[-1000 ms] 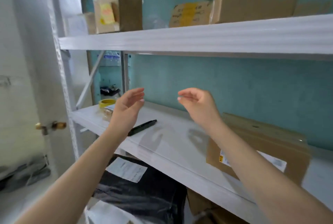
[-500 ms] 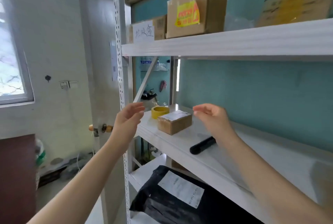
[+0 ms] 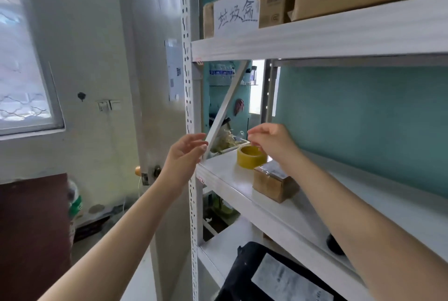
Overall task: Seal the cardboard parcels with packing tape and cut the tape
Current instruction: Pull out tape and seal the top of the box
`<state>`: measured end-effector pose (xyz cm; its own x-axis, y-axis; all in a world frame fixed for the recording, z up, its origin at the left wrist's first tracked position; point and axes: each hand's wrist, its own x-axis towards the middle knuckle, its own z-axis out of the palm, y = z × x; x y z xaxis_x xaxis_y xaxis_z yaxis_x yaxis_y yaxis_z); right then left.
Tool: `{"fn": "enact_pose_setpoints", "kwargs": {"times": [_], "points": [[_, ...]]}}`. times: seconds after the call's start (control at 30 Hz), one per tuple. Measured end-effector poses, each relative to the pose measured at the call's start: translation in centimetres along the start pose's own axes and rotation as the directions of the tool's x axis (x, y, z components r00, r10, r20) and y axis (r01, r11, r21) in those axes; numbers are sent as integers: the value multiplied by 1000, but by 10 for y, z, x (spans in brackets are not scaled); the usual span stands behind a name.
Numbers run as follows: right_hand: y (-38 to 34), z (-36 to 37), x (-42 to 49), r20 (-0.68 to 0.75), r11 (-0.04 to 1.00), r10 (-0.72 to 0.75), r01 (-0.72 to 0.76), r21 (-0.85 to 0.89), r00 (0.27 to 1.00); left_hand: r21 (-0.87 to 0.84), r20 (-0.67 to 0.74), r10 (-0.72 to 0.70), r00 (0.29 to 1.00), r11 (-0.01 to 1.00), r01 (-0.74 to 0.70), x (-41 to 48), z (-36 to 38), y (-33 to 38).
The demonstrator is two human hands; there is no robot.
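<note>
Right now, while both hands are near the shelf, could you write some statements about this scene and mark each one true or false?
1. The yellow tape roll lies flat on the middle shelf. True.
2. The small cardboard box stands on the upper shelf. False: it sits on the middle shelf, beside the tape roll.
3. The left hand holds the tape roll. False: it is empty, fingers relaxed, by the shelf post.
4. A black bag lies on the lower shelf. True.

Bare left hand (image 3: 184, 156), right hand (image 3: 275, 143), forearms
</note>
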<state>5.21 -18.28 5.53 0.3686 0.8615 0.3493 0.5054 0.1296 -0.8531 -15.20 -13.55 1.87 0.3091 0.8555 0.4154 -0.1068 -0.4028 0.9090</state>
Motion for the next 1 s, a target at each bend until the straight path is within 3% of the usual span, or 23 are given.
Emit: {"fn": "enact_pose_setpoints", "kwargs": {"times": [0.1, 0.27, 0.47, 0.6, 0.73, 0.83, 1.0], "points": [[9, 10, 45, 78, 994, 59, -51, -93, 995, 21, -7, -3, 1000, 1000, 3, 27, 3, -19], [26, 24, 108, 84, 961, 146, -121, -250, 986, 27, 4, -36, 999, 999, 36, 78, 14, -46], [69, 45, 145, 163, 775, 309, -148, -615, 937, -18, 50, -94, 994, 995, 95, 127, 25, -78], [83, 55, 158, 0, 726, 222, -165, -667, 975, -18, 94, -72, 993, 997, 74, 158, 35, -102], [86, 69, 162, 29, 656, 336, -212, -724, 941, -34, 203, -6, 979, 999, 13, 185, 51, -121], [90, 71, 164, 18, 654, 483, -346, -673, 876, -102, 298, 6, 955, 994, 26, 212, 66, -131], [93, 71, 156, -104, 714, 435, -413, -565, 894, -188, 388, 61, 919, 982, 14, 232, 88, -132]]}}
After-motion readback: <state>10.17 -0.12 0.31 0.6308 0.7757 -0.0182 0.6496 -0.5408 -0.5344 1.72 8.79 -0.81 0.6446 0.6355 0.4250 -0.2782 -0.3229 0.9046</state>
